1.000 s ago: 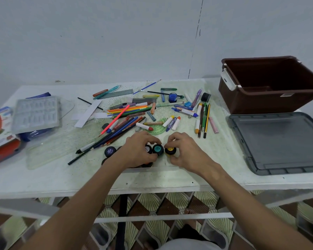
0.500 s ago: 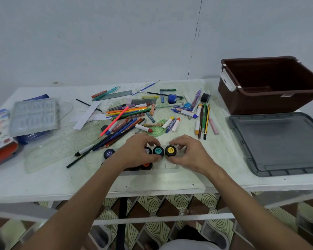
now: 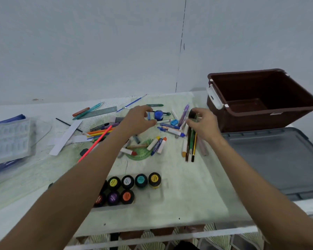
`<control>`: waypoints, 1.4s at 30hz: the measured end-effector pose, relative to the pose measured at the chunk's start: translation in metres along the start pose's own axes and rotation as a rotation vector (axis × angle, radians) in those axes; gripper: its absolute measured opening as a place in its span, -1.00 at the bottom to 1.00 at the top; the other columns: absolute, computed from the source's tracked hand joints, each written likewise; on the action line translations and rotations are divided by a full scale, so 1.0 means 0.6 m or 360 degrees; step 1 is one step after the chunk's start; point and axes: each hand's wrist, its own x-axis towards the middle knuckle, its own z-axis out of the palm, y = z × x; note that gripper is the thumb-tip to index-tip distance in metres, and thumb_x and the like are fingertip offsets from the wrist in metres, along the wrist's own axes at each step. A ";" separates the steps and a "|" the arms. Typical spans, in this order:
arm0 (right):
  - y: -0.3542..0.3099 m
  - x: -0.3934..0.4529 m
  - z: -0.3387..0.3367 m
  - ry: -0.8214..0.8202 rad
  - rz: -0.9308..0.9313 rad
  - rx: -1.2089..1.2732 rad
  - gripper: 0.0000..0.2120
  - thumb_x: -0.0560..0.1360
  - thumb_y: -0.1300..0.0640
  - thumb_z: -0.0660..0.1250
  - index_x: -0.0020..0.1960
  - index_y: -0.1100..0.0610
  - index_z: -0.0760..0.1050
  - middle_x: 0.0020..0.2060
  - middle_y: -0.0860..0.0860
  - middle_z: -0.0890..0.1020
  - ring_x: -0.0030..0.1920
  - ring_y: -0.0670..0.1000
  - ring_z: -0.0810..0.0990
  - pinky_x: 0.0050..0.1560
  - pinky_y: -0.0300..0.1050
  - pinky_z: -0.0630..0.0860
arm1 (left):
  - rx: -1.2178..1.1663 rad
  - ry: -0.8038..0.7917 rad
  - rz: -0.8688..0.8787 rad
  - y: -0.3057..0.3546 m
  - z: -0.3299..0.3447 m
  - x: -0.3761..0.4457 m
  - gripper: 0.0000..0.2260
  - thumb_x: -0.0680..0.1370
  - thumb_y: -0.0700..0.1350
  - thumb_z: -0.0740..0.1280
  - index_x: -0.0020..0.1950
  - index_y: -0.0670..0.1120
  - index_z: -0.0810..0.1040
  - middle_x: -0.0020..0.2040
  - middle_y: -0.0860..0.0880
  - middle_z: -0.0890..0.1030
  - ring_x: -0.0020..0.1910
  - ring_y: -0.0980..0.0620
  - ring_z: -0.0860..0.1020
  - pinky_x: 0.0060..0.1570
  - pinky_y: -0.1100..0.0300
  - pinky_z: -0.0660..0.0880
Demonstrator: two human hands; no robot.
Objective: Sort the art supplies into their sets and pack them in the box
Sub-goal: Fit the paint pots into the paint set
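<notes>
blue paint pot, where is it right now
In the head view the small round blue-lidded paint pot stands at the far middle of the table, just right of the left hand fingertips and left of the purple pen.

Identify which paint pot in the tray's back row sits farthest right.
The yellow-lidded pot. It ends the back row of the clear tray, with the teal-lidded pot to its left and only bare tray to its right.

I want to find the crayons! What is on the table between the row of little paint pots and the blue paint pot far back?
In the head view, between the paint pots and the blue paint pot lie a green protractor and several crayons.
</notes>
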 end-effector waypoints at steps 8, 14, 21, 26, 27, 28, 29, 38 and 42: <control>0.057 0.079 0.020 -0.0157 0.0156 -0.0138 -0.43 0.42 0.20 0.48 0.38 0.21 0.40 0.30 0.14 0.48 0.27 0.07 0.47 0.18 -0.25 0.32 | 0.0014 -0.0088 -0.0064 0.001 0.045 0.094 -0.46 0.45 0.13 0.44 0.37 -0.02 0.44 0.03 -0.05 0.54 -0.07 0.05 0.46 -0.07 0.21 0.34; 0.052 0.086 0.016 -0.0186 0.0132 -0.0098 -0.71 0.41 0.31 0.43 0.13 0.28 0.57 0.04 0.17 0.61 0.06 0.14 0.57 0.10 0.00 0.50 | -0.0067 -0.0023 -0.0057 -0.003 0.053 0.097 -0.64 0.44 0.06 0.47 0.18 -0.04 0.60 -0.07 -0.02 0.59 -0.18 0.05 0.53 -0.17 0.23 0.38; 0.018 0.036 0.024 -0.0080 -0.0097 -0.0036 -0.57 0.40 0.22 0.49 0.25 0.18 0.53 0.09 0.07 0.54 0.06 -0.03 0.50 0.06 -0.32 0.34 | -0.0334 0.0038 -0.0056 0.003 0.023 0.033 -0.72 0.36 -0.10 0.50 0.02 -0.02 0.53 -0.07 0.04 0.59 -0.25 0.10 0.55 -0.20 0.22 0.47; -0.020 -0.043 0.035 -0.0160 -0.0163 0.0165 -0.57 0.37 0.12 0.53 0.21 0.14 0.56 0.03 0.00 0.55 0.03 -0.06 0.54 0.06 -0.29 0.45 | -0.0388 -0.0018 -0.0061 0.015 -0.007 -0.057 -0.65 0.40 -0.12 0.43 0.18 0.03 0.52 -0.17 0.01 0.48 -0.34 0.08 0.43 -0.29 0.21 0.42; -0.026 -0.063 0.035 -0.0188 -0.0157 0.0231 -0.59 0.36 0.12 0.54 0.18 0.12 0.57 0.02 0.00 0.55 0.02 -0.06 0.55 0.07 -0.26 0.49 | -0.0376 -0.0021 -0.0043 0.015 -0.011 -0.078 -0.68 0.42 -0.11 0.41 0.17 0.04 0.54 -0.19 0.03 0.49 -0.35 0.08 0.44 -0.28 0.20 0.44; -0.034 -0.084 0.034 -0.0228 -0.0144 0.0300 -0.62 0.36 0.13 0.55 0.15 0.09 0.58 0.04 0.02 0.56 0.02 -0.06 0.56 0.08 -0.24 0.52 | -0.0381 -0.0015 -0.0028 0.014 -0.013 -0.099 -0.73 0.43 -0.10 0.40 0.12 0.03 0.57 -0.19 0.04 0.52 -0.34 0.07 0.47 -0.26 0.16 0.49; -0.040 -0.106 0.033 -0.0267 -0.0123 0.0376 -0.64 0.35 0.14 0.55 0.12 0.06 0.59 0.05 0.02 0.57 0.03 -0.05 0.57 0.09 -0.21 0.53 | -0.0395 -0.0004 -0.0020 0.013 -0.015 -0.122 -0.77 0.42 -0.10 0.40 0.07 0.04 0.59 -0.17 0.03 0.55 -0.31 0.05 0.50 -0.23 0.12 0.52; -0.066 -0.281 0.019 -0.0510 0.0016 0.0422 -0.71 0.29 0.08 0.59 -0.02 -0.02 0.65 -0.27 -0.25 0.62 -0.27 -0.18 0.53 -0.23 -0.25 0.44 | -0.0336 -0.0068 0.0076 -0.003 0.002 -0.311 -0.77 0.37 -0.05 0.46 0.00 0.11 0.56 -0.06 0.21 0.57 -0.12 0.27 0.52 -0.18 0.48 0.37; -0.067 -0.306 0.029 -0.0533 0.0078 0.0432 -0.70 0.22 0.05 0.60 -0.07 -0.11 0.63 -0.28 -0.06 0.64 -0.30 -0.08 0.57 -0.14 -0.08 0.55 | -0.0371 -0.0058 0.0026 -0.010 0.012 -0.346 -0.69 0.38 -0.10 0.48 0.10 0.05 0.56 -0.03 0.15 0.58 -0.13 0.22 0.54 -0.12 0.44 0.44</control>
